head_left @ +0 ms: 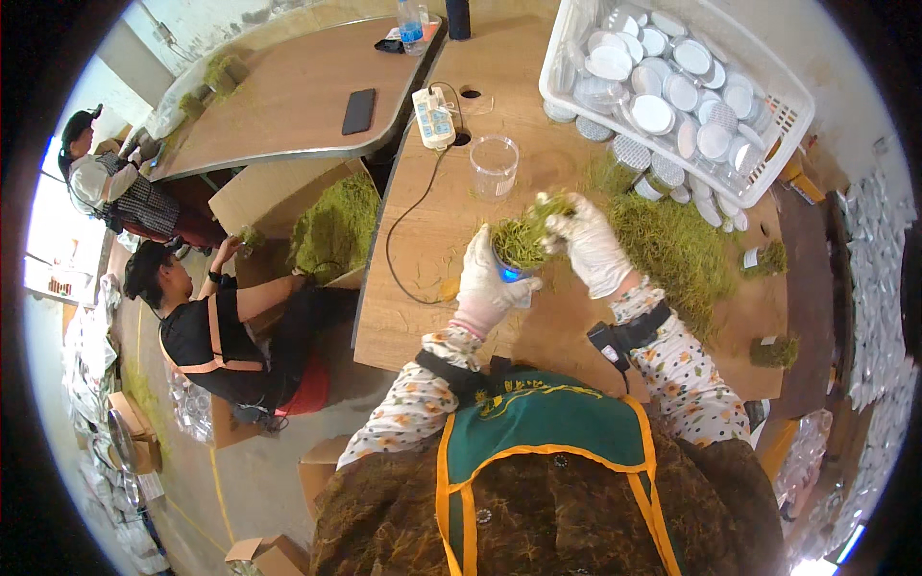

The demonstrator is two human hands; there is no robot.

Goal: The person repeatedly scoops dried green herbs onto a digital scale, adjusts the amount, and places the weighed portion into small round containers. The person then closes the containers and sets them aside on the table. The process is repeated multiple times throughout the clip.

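Note:
My left hand (483, 285), in a white glove, is wrapped round a small round container (511, 273) whose lower part looks blue. Dried green moss-like strands (517, 245) fill it to above the rim. Over its right side, my gloved right hand (595, 252) pinches a tuft of the strands (553, 204). A loose heap of the same strands (672, 248) lies on the wooden table to the right of that hand. Just beyond the container stands a clear plastic tub (495, 169) with no lid on.
A white basket (780, 158) of round white lids stands at the far right. Filled jars (765, 259) line the right side. A power strip (434, 119) trails its cable across the table. At left, a person (216, 331) sits by a cardboard box (259, 204) of strands; another stands beyond.

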